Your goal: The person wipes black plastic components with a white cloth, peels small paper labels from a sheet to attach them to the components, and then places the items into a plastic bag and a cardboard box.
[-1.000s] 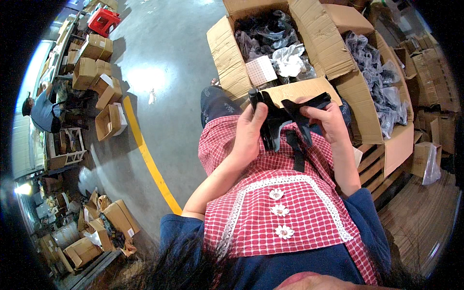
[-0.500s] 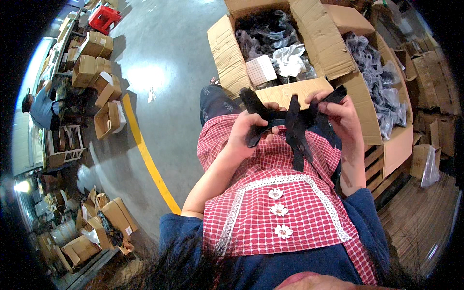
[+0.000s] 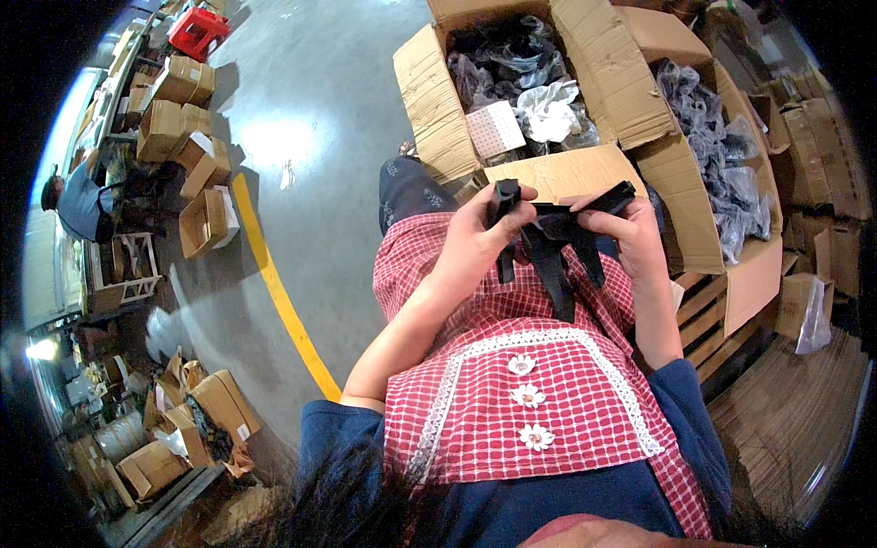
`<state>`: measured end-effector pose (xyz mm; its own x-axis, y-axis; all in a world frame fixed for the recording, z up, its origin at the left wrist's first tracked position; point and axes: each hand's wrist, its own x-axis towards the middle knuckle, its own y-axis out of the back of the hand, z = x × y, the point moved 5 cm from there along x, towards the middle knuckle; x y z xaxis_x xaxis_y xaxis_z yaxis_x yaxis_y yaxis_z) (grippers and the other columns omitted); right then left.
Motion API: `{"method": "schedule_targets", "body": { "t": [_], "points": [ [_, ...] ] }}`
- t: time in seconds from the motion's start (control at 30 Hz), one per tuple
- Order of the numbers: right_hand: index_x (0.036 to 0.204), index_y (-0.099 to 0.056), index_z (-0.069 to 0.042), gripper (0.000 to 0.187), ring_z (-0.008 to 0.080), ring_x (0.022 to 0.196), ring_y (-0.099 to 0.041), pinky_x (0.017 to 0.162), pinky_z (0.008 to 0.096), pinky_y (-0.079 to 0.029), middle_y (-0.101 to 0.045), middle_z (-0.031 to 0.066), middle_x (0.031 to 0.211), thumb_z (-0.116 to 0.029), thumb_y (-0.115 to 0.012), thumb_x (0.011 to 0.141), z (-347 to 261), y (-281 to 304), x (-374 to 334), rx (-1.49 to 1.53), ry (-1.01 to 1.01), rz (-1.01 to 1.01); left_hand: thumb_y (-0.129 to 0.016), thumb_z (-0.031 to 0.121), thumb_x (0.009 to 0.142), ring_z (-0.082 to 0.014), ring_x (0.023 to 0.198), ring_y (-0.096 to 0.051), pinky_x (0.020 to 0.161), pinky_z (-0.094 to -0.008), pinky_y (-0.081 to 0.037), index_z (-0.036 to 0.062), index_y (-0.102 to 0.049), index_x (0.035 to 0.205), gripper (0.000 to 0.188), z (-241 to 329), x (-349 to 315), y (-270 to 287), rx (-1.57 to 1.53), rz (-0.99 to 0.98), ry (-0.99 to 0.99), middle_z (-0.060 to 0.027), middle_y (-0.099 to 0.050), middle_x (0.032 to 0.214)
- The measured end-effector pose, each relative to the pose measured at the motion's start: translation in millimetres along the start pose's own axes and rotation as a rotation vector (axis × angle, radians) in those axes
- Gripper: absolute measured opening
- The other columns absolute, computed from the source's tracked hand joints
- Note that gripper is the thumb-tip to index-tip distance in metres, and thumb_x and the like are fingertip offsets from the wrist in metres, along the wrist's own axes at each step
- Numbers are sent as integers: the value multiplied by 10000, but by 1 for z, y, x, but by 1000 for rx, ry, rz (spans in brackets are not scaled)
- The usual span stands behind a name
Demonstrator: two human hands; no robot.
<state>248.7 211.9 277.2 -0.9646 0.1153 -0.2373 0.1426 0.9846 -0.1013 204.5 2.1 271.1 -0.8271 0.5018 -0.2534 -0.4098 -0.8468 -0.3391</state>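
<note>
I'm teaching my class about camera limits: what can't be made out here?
All in the head view:
Left hand: some fingertips hidden behind the black part.
Open carton: bottom covered by plastic bags and white wad.
Distant person: hands too small to read.

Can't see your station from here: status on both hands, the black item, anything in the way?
Left hand and right hand both gripping black item. Item held over red-checked apron. Open carton close beyond, not blocking the grip.

Fingers seem to hide some of the black part
</note>
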Motion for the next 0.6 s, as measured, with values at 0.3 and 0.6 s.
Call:
{"method": "schedule_targets", "body": {
  "t": [0.3,0.6],
  "points": [
    [936,-749,22,251,209,986,-688,865,300,-540,-707,196,1156,15,-641,709,-13,-6,-8,53,11,-148,-738,72,899,-71,863,-676,725,-234,-552,-26,-675,1180,304,34,-14,4,365,167,-365,-60,-747,948],
    [950,-756,8,202,159,895,-669,838,276,-508,-736,86,953,-37,-693,764,-17,-19,-8,125,-87,-113,-808,-8,751,-166,1012,-693,878,-295,-549,-15,-681,1129,399,45,-19,-6,517,63,-550,-136,-725,1136]
  ]
}}
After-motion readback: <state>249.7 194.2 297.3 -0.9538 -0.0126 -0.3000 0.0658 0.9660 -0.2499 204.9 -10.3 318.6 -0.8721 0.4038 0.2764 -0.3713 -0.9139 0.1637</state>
